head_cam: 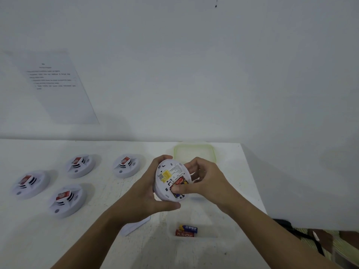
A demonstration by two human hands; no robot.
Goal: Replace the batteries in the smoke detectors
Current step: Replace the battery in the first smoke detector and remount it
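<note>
Left hand (149, 191) grips the smoke detector (167, 177) above the desk's right half, its back tilted toward me so the compartment shows. Right hand (204, 177) pinches the red battery (179, 182) there. Two loose batteries (186, 231) lie near the front edge, within reach.

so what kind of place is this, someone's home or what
Probably an indoor work or training station: a white table against a white wall, four smoke detectors laid out on it, a printed sheet stuck to the wall.
</note>
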